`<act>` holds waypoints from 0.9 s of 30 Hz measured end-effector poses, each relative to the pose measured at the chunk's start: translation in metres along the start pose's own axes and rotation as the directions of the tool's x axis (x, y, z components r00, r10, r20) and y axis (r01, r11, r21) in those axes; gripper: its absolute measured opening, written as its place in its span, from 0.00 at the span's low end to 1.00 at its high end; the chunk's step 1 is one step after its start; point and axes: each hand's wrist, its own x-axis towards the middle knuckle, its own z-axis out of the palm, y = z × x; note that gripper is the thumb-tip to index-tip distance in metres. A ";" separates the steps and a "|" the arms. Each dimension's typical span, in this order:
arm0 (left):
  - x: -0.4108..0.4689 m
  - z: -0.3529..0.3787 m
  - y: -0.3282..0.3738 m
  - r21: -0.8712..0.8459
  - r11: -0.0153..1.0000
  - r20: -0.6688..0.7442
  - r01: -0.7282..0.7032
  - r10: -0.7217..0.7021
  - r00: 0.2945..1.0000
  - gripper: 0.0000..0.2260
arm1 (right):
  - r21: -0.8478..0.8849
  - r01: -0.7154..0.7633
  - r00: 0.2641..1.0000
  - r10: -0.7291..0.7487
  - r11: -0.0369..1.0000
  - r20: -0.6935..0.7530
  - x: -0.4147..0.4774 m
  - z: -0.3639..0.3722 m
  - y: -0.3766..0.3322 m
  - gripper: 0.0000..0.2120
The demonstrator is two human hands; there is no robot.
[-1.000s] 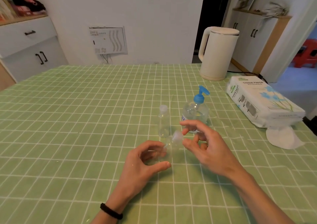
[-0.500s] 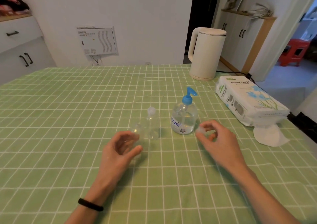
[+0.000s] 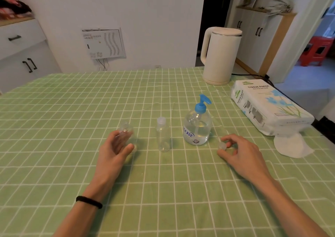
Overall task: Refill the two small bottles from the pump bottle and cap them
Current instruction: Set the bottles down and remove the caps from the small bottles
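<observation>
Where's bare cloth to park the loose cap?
Free: near strip between the left hand and right hand; wide far-left cloth. Crowded: row of open bottle, capped bottle, pump bottle; right edge by tissue pack.

Open gap between capped bottle (image 3: 162, 137) and pump bottle (image 3: 197, 128)

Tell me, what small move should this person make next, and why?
Probably set the small cap down on the green tablecloth. The right hand pinches it just above the cloth, right of the pump bottle, and needs to be free to pump. The left hand holds the uncapped small bottle upright, ready for filling; the other small bottle is capped.
</observation>
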 end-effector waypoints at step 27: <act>-0.009 0.098 0.018 0.203 0.958 0.095 -0.202 0.186 0.978 0.26 | 0.405 0.252 0.963 -0.268 0.879 -0.017 -0.009 0.026 -0.108 0.16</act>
